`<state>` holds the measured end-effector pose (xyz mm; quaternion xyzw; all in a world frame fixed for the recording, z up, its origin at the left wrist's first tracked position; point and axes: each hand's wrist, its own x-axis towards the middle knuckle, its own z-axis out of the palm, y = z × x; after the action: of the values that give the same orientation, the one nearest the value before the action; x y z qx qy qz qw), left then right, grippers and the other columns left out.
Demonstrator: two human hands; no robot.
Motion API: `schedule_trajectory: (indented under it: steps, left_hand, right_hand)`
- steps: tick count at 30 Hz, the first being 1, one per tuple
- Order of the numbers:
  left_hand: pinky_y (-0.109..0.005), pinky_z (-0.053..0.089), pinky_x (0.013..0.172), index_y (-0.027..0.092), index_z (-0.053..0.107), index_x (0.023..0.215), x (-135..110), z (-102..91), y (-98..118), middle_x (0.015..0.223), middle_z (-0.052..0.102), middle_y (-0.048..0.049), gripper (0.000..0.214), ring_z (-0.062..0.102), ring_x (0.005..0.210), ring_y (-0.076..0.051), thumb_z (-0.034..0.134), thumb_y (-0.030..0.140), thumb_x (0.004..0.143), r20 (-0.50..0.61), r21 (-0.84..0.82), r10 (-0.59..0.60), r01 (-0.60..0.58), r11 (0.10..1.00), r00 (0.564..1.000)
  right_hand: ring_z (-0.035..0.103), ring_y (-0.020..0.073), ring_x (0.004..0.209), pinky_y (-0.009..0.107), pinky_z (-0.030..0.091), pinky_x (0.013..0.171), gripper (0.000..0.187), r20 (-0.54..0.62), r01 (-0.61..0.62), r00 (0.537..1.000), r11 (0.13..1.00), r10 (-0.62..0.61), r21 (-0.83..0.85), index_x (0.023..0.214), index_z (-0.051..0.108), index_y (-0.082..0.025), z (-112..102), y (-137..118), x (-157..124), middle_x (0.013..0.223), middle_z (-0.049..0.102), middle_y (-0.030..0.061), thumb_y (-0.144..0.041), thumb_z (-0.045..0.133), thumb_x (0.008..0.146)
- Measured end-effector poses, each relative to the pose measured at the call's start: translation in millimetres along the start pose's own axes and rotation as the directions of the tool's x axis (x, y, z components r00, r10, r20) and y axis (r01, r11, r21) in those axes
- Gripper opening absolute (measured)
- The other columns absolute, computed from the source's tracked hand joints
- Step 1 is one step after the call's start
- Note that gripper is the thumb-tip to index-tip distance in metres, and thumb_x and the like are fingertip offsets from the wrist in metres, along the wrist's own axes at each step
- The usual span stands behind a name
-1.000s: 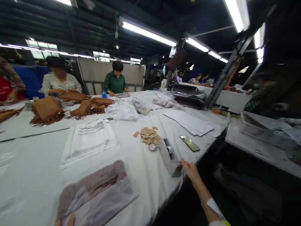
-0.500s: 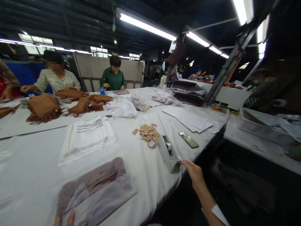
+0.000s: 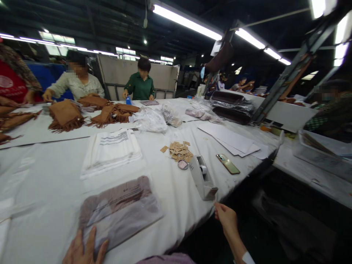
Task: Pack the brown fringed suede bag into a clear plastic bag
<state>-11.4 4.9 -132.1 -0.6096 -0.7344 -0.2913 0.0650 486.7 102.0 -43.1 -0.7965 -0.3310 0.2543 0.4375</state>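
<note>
My left hand [image 3: 85,246] lies with fingers spread on the lower left of a clear plastic bag [image 3: 121,212]. Inside the bag is a flat mauve item with dark print over it. At the table's front edge, my right hand [image 3: 226,216] pinches thumb and forefinger together just below the cutter end of a grey tape dispenser [image 3: 203,178]. A short bit of clear tape seems to be at those fingertips, though it is hardly visible. Beside the dispenser are a heap of brown tags [image 3: 180,151] and a small round dish [image 3: 182,164].
Behind the bagged item lies a stack of white printed plastic bags [image 3: 112,150]. A phone [image 3: 227,164] and white sheets [image 3: 231,139] rest to the right. Fringed brown pieces [image 3: 66,114] are at the far left, where co-workers [image 3: 140,82] work. The table edge drops off at right.
My right hand has drawn down, away from the dispenser's cutter end. More of my left hand shows on the bag. The whole view has shifted, with things appearing further right.
</note>
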Motion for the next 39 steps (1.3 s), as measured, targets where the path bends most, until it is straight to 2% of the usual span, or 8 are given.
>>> schedule_trajectory:
  steps: [6,9,11,17,23,27,32,39]
  left_hand:
    - [-0.052,0.039,0.102,0.02,0.04,0.14,7,-13.2,16,0.151,0.029,-0.0182,0.057,0.035,0.134,-0.034,0.048,0.048,0.09,0.055,0.207,-0.051,0.039,0.978,0.997]
    - [-0.048,0.038,0.105,0.02,0.036,0.142,11,-18.4,11,0.152,0.029,-0.0163,0.057,0.033,0.136,-0.031,0.046,0.046,0.092,0.098,0.234,-0.092,0.067,0.97,0.991]
    - [-0.046,0.038,0.105,0.018,0.03,0.145,9,-20.3,8,0.152,0.032,-0.0151,0.058,0.033,0.137,-0.029,0.042,0.042,0.094,0.105,0.229,-0.123,0.096,0.969,0.987]
    - [-0.045,0.036,0.107,0.017,0.022,0.148,4,-22.7,2,0.149,0.038,-0.0135,0.058,0.038,0.135,-0.024,0.036,0.039,0.096,0.077,0.245,-0.165,0.141,0.959,0.983]
    - [-0.046,0.037,0.107,0.015,0.022,0.147,8,-29.1,1,0.15,0.037,-0.013,0.061,0.036,0.136,-0.025,0.038,0.043,0.095,0.072,0.255,-0.197,0.173,0.951,0.978]
    - [-0.047,0.036,0.107,0.015,0.019,0.148,9,-33.0,3,0.149,0.038,-0.0127,0.063,0.034,0.137,-0.025,0.038,0.044,0.095,0.085,0.229,-0.209,0.186,0.956,0.974]
    - [-0.048,0.035,0.109,0.015,0.019,0.148,11,-35.4,3,0.151,0.035,-0.0113,0.064,0.033,0.137,-0.025,0.039,0.045,0.094,0.103,0.208,-0.237,0.212,0.955,0.966]
    - [-0.049,0.034,0.109,0.014,0.018,0.148,12,-36.4,2,0.152,0.034,-0.0126,0.066,0.032,0.138,-0.026,0.039,0.045,0.094,0.118,0.167,-0.251,0.23,0.959,0.961]
  right_hand:
    - [0.066,0.0295,0.059,0.038,0.051,0.058,0.051,0.27,0.195,0.955,0.942,-0.119,-0.274,0.078,0.071,-0.02,41,-28,-18,0.057,0.069,0.0081,-0.064,0.055,0.06]
    - [0.067,0.0286,0.07,0.037,0.053,0.067,0.044,0.478,0.463,0.82,0.857,-0.316,-0.227,0.077,0.07,-0.024,94,-78,-42,0.072,0.073,0.0078,-0.063,0.055,0.063]
    - [0.067,0.026,0.074,0.034,0.052,0.07,0.04,0.638,0.632,0.626,0.771,-0.449,-0.079,0.077,0.069,-0.025,127,-115,-71,0.08,0.074,0.0068,-0.061,0.054,0.069]
    - [0.061,0.0184,0.072,0.029,0.047,0.071,0.032,0.857,0.794,-0.172,0.445,-0.486,0.413,0.079,0.066,-0.021,201,-206,-161,0.079,0.069,0.0047,-0.044,0.046,0.088]
    - [0.052,0.0131,0.063,0.025,0.04,0.062,0.025,0.779,0.737,-0.59,0.25,-0.215,0.627,0.077,0.067,-0.019,262,-250,-209,0.07,0.064,0.0012,-0.03,0.048,0.089]
    - [0.054,0.0127,0.063,0.024,0.039,0.061,0.021,0.734,0.728,-0.678,0.111,-0.03,0.677,0.08,0.069,-0.019,301,-251,-227,0.071,0.067,0.0013,-0.023,0.05,0.085]
    - [0.061,0.0172,0.066,0.026,0.041,0.062,0.02,0.752,0.726,-0.644,-0.196,0.141,0.659,0.081,0.073,-0.02,338,-240,-249,0.074,0.072,0.0051,-0.025,0.053,0.082]
    - [0.067,0.0269,0.071,0.033,0.045,0.064,0.017,0.778,0.704,-0.596,-0.335,0.199,0.626,0.077,0.073,-0.013,364,-219,-269,0.075,0.073,0.0165,-0.021,0.058,0.074]
